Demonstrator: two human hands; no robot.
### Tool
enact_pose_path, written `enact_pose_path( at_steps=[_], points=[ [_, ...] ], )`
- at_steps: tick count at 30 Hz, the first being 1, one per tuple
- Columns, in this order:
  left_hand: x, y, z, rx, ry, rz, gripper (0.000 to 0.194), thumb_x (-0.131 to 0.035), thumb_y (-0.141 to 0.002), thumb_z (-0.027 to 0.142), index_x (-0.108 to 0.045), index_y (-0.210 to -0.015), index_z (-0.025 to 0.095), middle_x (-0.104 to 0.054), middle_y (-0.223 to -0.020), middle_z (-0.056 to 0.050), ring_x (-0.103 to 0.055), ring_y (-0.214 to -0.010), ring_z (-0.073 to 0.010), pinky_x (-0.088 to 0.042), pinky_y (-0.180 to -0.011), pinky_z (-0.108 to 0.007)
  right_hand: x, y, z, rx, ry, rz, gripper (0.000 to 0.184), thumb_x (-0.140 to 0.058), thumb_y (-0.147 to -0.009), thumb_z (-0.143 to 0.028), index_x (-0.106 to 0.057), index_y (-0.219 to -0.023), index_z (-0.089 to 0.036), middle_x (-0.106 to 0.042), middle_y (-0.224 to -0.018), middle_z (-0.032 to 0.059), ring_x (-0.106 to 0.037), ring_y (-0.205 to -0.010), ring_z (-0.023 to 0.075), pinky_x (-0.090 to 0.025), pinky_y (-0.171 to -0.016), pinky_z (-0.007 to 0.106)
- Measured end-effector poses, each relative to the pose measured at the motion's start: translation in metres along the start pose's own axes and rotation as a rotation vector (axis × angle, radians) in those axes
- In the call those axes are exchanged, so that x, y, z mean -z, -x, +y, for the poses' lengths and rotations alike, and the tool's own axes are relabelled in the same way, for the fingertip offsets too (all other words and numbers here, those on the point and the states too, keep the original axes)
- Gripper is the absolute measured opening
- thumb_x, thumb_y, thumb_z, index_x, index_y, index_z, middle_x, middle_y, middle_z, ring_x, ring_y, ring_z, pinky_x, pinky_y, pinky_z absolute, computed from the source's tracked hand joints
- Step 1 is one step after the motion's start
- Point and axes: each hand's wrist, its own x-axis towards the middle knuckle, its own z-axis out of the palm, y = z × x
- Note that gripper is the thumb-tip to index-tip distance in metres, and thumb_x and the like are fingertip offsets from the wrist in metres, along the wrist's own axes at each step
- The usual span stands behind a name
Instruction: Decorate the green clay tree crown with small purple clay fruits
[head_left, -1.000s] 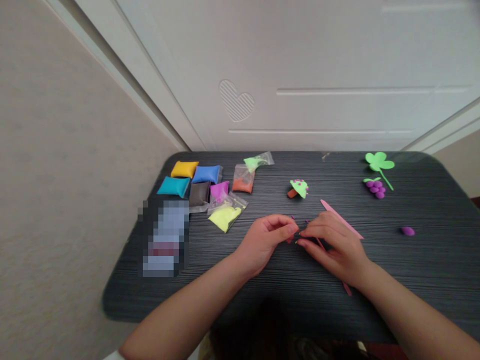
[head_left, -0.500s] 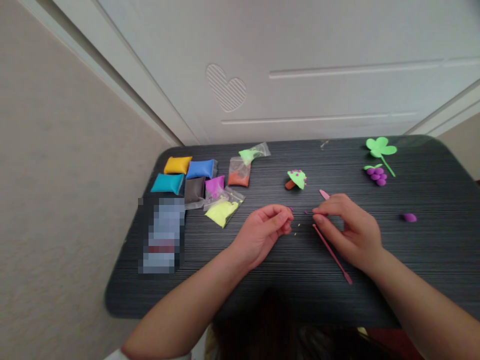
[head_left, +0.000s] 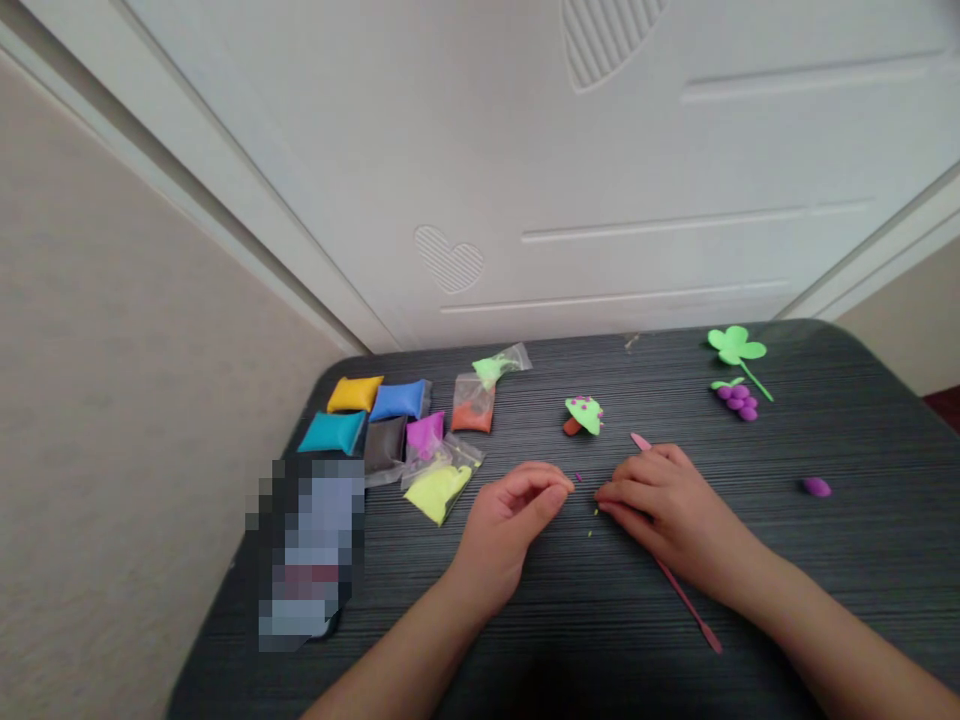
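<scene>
My left hand (head_left: 510,535) is closed, thumb and index finger pinched together above the dark table. Whatever it pinches, if anything, is too small to make out. A tiny purple clay crumb (head_left: 578,477) lies just beyond its fingertips. My right hand (head_left: 667,510) rests low, its fingers pressed together and pointing left; what they hold is hidden. Two yellow crumbs lie by its fingertips, one of them a yellow speck (head_left: 589,534). Beneath this hand runs a thin pink modelling tool (head_left: 688,606). A clay mushroom (head_left: 585,414), green-capped with purple dots, leans on its orange stem behind both hands.
Clay packets lie at left, among them a yellow bag (head_left: 438,492) and an orange bag (head_left: 472,414). A blurred-out flat object (head_left: 319,545) is nearer me. At right are a green clover (head_left: 735,345), purple grapes (head_left: 737,400) and a purple lump (head_left: 817,487). A pink blade (head_left: 640,441) pokes out.
My right hand drew back from the left, then came down again over the thin tool's upper end and a purple crumb. My left hand stays pinched. The view has shifted.
</scene>
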Motion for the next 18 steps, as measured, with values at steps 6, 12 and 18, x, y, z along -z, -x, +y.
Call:
enact_pose_path(
  at_steps=[6,12,18],
  points=[
    [0.0010,-0.0023,-0.0043,0.074,0.021,-0.005,0.010,-0.058,-0.075,0.025,-0.063,-0.074,0.017,-0.056,-0.080,-0.001,-0.045,-0.069,-0.0102,-0.035,-0.070,-0.024,0.0007,0.0006,-0.0051,-0.005,-0.005,0.034,0.015,-0.048,-0.083,-0.022,-0.061,-0.089,-0.025,-0.061,-0.076,0.0003,-0.055,-0.076,0.0133,-0.031,-0.081,0.036],
    [-0.0006,-0.0020,-0.0069,0.114,0.104,-0.027,0.009,-0.061,-0.071,0.020,-0.059,-0.065,0.015,-0.053,-0.073,0.000,-0.046,-0.076,-0.0115,-0.034,-0.074,-0.024,0.0023,0.0006,-0.0069,-0.013,-0.024,0.056,0.014,-0.048,-0.083,-0.022,-0.060,-0.089,-0.024,-0.061,-0.078,0.0010,-0.054,-0.076,0.0138,-0.032,-0.081,0.036],
    [0.0002,-0.0024,-0.0075,0.141,0.148,-0.043,0.007,-0.063,-0.070,0.018,-0.058,-0.066,0.016,-0.052,-0.072,0.002,-0.045,-0.073,-0.0097,-0.033,-0.072,-0.022,0.0006,0.0004,-0.0076,-0.022,-0.041,0.130,0.012,-0.050,-0.081,-0.021,-0.060,-0.087,-0.023,-0.062,-0.077,0.0006,-0.055,-0.075,0.0135,-0.033,-0.080,0.035]
  ],
)
